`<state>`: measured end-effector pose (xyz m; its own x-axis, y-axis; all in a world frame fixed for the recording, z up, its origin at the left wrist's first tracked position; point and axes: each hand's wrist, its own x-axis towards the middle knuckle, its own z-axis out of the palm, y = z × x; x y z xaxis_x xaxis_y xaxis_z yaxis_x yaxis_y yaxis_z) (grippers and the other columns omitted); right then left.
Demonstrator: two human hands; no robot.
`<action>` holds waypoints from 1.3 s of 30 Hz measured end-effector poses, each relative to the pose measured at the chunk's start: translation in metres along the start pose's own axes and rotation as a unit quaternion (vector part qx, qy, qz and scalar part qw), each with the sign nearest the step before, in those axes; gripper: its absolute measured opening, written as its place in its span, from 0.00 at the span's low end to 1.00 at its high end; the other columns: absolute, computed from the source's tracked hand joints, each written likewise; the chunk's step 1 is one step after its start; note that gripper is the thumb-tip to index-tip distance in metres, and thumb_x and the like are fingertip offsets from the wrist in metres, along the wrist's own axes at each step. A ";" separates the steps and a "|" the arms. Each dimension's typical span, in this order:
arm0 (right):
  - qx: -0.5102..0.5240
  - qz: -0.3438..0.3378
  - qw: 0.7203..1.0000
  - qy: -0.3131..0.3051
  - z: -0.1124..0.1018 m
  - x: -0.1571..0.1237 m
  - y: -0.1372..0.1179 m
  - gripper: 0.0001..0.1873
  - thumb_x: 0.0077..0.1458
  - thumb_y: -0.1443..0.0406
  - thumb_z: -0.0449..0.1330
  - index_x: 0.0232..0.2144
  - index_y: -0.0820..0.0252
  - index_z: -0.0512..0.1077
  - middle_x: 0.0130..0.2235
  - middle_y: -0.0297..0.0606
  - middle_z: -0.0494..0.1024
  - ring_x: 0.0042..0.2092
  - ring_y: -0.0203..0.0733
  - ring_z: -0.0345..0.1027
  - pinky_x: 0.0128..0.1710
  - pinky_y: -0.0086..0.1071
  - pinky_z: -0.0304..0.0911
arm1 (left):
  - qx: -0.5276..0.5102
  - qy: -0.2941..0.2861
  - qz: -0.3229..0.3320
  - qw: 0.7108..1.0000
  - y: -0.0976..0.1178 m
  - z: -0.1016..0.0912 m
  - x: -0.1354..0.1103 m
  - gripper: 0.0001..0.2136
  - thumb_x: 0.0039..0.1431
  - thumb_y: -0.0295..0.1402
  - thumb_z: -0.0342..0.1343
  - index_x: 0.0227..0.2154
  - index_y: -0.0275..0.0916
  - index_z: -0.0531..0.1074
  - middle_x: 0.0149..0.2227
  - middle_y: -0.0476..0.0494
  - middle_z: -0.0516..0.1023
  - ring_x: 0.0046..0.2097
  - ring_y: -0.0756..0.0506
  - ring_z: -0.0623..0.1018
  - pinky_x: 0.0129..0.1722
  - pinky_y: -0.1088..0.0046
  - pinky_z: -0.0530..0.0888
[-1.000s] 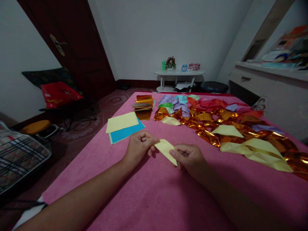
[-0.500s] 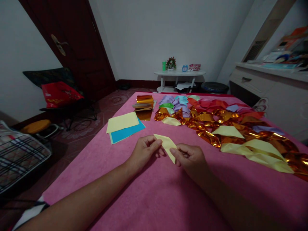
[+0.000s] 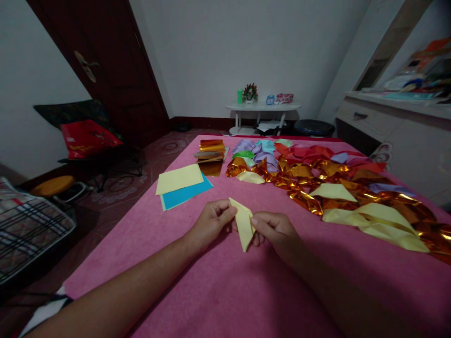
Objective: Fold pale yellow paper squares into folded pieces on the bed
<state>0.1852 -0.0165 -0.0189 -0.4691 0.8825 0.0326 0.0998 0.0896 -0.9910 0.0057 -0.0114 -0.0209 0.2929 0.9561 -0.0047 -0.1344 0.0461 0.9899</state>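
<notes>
Since half a second ago, the folded yellow paper [image 3: 243,227] has swung round: its lower tip, earlier pointing to about five o'clock, now points to six. A small flap stands out along its right edge. Loose sheets and finished-looking pieces have kept their places.

Clock read from the held paper, twelve straight ahead of the person.

Nearest: paper held between both hands, just above the pink cloth [image 3: 211,295]. Left hand [image 3: 215,217], at nine, pinches the upper left edge, thumb on top. Right hand [image 3: 275,229], at three, grips the right edge by the flap, thumb on top, fingers curled beneath. Both grips narrow, closed on the same paper.

At three, large yellow folds [image 3: 384,232] lie beside shiny gold pieces [image 3: 306,204], which run round towards one. At ten, a flat yellow sheet [image 3: 179,179] overlaps a blue sheet [image 3: 186,195]. At twelve, one small yellow piece [image 3: 251,177] lies alone. At eleven, a gold stack [image 3: 211,152]; red pieces [image 3: 310,152] at one, purple pieces [image 3: 262,159] near twelve.

Farthest: white side table [image 3: 262,107] at twelve, bearing a green cup [image 3: 239,96] and a potted plant [image 3: 250,91].
</notes>
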 end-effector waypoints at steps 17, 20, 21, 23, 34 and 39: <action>0.029 -0.026 0.998 0.058 0.004 -0.003 -0.008 0.11 0.55 0.58 0.55 0.34 0.59 0.69 0.26 0.31 0.72 0.26 0.35 0.67 0.27 0.27 0.63 | -0.015 0.033 -0.012 0.999 0.002 0.002 0.000 0.16 0.54 0.43 0.58 0.28 0.31 0.71 0.21 0.44 0.76 0.22 0.52 0.74 0.23 0.79 0.69; 0.013 -0.019 0.997 0.076 0.005 -0.001 -0.001 0.11 0.51 0.59 0.60 0.34 0.59 0.68 0.24 0.29 0.70 0.24 0.33 0.65 0.24 0.26 0.62 | -0.013 0.034 -0.006 0.999 0.003 0.003 0.000 0.15 0.52 0.42 0.60 0.28 0.31 0.72 0.21 0.45 0.76 0.22 0.52 0.74 0.24 0.78 0.70; 0.004 -0.016 0.996 0.090 0.005 0.000 0.002 0.11 0.50 0.60 0.61 0.35 0.59 0.68 0.24 0.29 0.69 0.23 0.33 0.64 0.23 0.26 0.62 | -0.011 0.030 -0.006 0.999 0.002 0.003 0.000 0.14 0.51 0.40 0.61 0.29 0.31 0.72 0.21 0.46 0.75 0.23 0.52 0.74 0.25 0.78 0.70; -0.011 -0.020 0.993 0.119 0.006 0.002 0.007 0.11 0.50 0.63 0.61 0.36 0.59 0.67 0.25 0.29 0.70 0.25 0.33 0.65 0.23 0.25 0.61 | 0.001 0.016 -0.003 1.000 0.001 0.004 -0.001 0.15 0.46 0.37 0.65 0.33 0.31 0.73 0.24 0.46 0.76 0.25 0.52 0.74 0.26 0.78 0.70; -0.032 0.001 0.994 0.103 0.004 0.003 0.014 0.05 0.51 0.63 0.60 0.28 0.59 0.69 0.24 0.30 0.70 0.24 0.33 0.65 0.23 0.26 0.61 | 0.075 -0.014 -0.019 0.997 -0.003 0.006 -0.003 0.17 0.43 0.36 0.67 0.35 0.31 0.75 0.27 0.45 0.76 0.26 0.51 0.72 0.25 0.78 0.66; -0.044 0.014 0.996 0.077 0.004 0.003 0.014 0.07 0.51 0.61 0.60 0.29 0.59 0.70 0.25 0.32 0.73 0.24 0.34 0.65 0.22 0.26 0.60 | 0.023 0.028 -0.013 0.999 0.000 0.005 -0.002 0.14 0.44 0.36 0.66 0.29 0.31 0.72 0.22 0.48 0.74 0.22 0.53 0.71 0.23 0.79 0.67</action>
<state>0.1816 -0.0149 -0.0334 -0.3247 0.9453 0.0318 0.1914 0.0986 -0.9765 0.0096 -0.0146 -0.0206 0.2412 0.9698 -0.0368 -0.0826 0.0583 0.9949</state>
